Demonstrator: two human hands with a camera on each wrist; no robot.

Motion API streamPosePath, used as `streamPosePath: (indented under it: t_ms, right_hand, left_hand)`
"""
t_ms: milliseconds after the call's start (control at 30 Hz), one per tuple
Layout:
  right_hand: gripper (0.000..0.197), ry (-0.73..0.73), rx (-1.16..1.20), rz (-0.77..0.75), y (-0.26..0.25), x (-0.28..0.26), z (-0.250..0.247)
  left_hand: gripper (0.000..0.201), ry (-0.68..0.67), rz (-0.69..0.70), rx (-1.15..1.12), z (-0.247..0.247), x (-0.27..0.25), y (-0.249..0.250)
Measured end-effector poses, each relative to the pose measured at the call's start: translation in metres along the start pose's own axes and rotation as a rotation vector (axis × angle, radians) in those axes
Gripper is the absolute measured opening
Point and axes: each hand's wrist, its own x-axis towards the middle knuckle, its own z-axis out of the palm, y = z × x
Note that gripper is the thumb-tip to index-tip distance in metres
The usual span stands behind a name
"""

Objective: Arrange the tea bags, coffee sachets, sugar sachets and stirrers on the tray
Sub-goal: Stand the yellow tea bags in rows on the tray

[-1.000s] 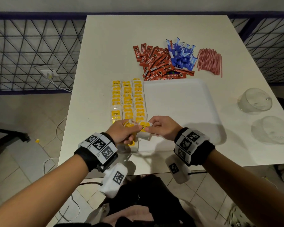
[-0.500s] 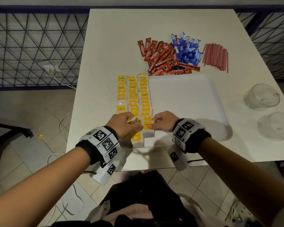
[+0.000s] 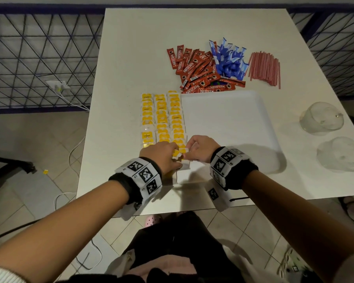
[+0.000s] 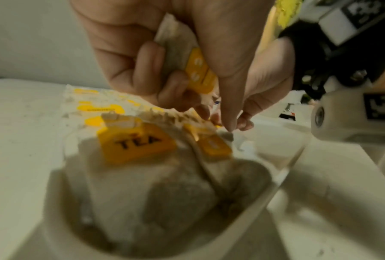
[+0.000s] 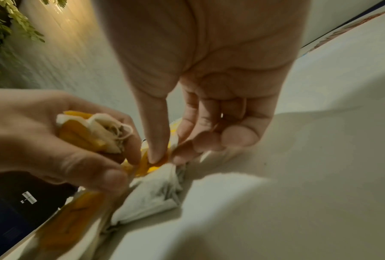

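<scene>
I see the white tray (image 3: 229,119) near the table's front edge, and I place everything against it. Rows of tea bags (image 3: 161,117) cover the tray's left part. At the near end of those rows, my left hand (image 3: 161,158) is curled around a small bunch of tea bags (image 4: 187,58), yellow tags showing between the fingers. My right hand (image 3: 198,149) pinches the yellow tag of a tea bag (image 5: 155,191) lying at the tray's near-left corner. Behind the tray lie the coffee sachets (image 3: 196,70), then the blue sugar sachets (image 3: 229,60) and red stirrers (image 3: 264,68) to their right. Two glass cups (image 3: 323,119) lie to the tray's right.
</scene>
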Motion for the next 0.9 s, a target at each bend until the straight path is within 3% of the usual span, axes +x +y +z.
streamPosePath:
  t_ms: [133, 300, 633, 767, 900]
  right_hand:
    - [0.026, 0.043, 0.057, -0.068, -0.002, -0.005, -0.007]
    - [0.024, -0.036, 0.216, -0.173, -0.024, -0.019, -0.025]
    - [0.024, -0.004, 0.165, -0.417, -0.068, -0.021, -0.034]
    - [0.020, 0.047, 0.205, -0.449, -0.072, -0.018, -0.034]
    - [0.024, 0.044, 0.330, -0.438, -0.073, -0.013, -0.034]
  left_hand:
    - [0.048, 0.001, -0.056, -0.374, -0.011, -0.001, -0.009]
    - [0.030, -0.187, -0.017, -0.992, -0.025, -0.005, -0.020]
    - [0.026, -0.114, 0.042, -1.180, -0.051, -0.013, -0.019]
    - [0.025, -0.137, -0.013, -1.442, -0.058, -0.019, -0.017]
    - [0.038, -0.142, 0.003, -1.661, -0.066, -0.023, -0.019]
